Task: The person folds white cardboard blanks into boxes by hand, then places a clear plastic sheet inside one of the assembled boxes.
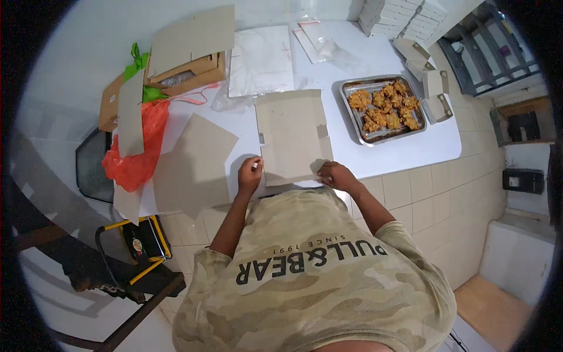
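Observation:
A grey-brown cardboard box blank (293, 132) lies unfolded at the table's front edge, right before me, with cut notches along its sides. My left hand (251, 171) is at its near left edge, fingers curled in a pinch on the card. On the near right corner, my right hand (336, 175) grips the edge between thumb and bent fingers. The fingertips are partly hidden. To the right of the blank stands a metal tray (375, 139) with several golden-brown fried pieces (387, 105). Flat sheets of cardboard (196, 161) lie to the left.
Folded boxes (431, 82) stand along the table's right edge, and white boxes (390, 17) are stacked at the back. White sheets in plastic (261, 61) lie behind the blank. At left are a red plastic bag (141, 149), an open carton (193, 73) and a yellow-framed item (143, 240) below the table.

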`<state>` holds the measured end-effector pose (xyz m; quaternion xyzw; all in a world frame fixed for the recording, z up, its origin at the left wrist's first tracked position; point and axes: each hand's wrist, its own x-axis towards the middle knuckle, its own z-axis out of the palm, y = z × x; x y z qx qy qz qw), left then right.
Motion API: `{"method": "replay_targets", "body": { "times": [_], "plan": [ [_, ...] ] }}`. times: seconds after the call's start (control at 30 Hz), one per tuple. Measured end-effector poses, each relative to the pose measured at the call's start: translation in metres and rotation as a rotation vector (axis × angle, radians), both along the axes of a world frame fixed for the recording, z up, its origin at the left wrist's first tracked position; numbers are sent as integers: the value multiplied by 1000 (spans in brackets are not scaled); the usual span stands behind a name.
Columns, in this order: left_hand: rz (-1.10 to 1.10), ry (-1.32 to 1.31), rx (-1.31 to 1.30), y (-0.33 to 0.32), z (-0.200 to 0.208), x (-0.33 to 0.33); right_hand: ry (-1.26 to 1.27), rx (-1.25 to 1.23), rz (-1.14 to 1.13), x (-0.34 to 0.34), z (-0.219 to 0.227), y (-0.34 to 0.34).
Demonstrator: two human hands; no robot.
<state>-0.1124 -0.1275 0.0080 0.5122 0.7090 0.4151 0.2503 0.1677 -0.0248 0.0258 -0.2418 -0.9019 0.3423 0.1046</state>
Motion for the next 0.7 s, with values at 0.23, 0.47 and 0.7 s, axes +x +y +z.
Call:
{"method": "replay_targets", "body": {
  "times": [0.23,0.47,0.7],
  "plan": [
    [251,217,-162,63,1,4,112,-105,-570,-31,-14,42],
    [411,218,-260,88,-16,14,-157,-203,-710,-57,-40,109],
    [476,-22,-383,75,-26,6,-65,-585,-670,-62,-48,127]
  ]
}}
